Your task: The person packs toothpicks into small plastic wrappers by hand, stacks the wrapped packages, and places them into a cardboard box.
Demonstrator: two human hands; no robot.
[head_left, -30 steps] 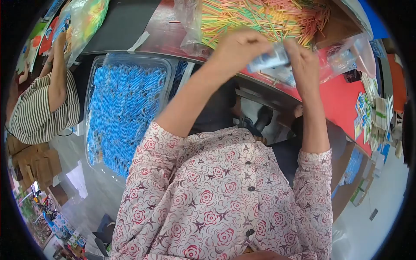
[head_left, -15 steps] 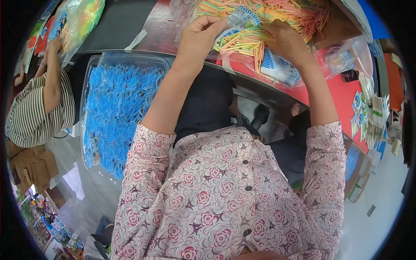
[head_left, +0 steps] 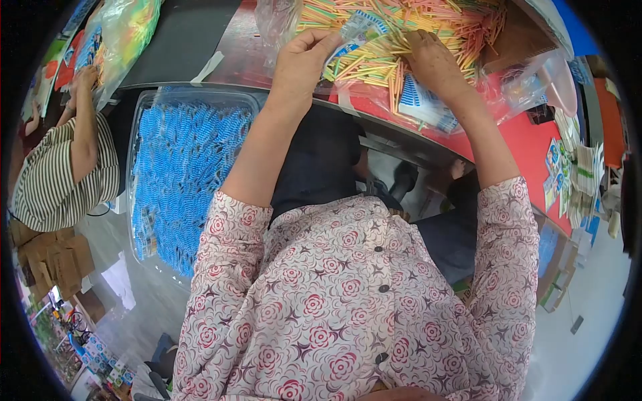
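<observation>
A small clear packet with blue-and-white print (head_left: pixel 361 30) is pinched in my left hand (head_left: pixel 302 65), over a heap of thin coloured sticks (head_left: pixel 374 73). My right hand (head_left: pixel 436 61) is at the heap just right of the packet, its fingers bent together among the sticks; what they hold is too small to make out. Below my right hand, another blue-and-white striped packet (head_left: pixel 426 105) lies near the front edge of the red table surface (head_left: pixel 511 147).
A clear tub (head_left: pixel 257 107) full of blue striped packets (head_left: pixel 187 167) stands below the table at left. Another person in a striped top (head_left: pixel 63 167) handles a plastic bag at far left. Plastic wrap (head_left: pixel 528 87) and stacked printed cards (head_left: pixel 582 174) are on the right.
Since one second ago, my hands have moved apart. My left hand has gone left with a packet, and my right hand has moved onto the sticks. Over the last half second both have barely shifted.
</observation>
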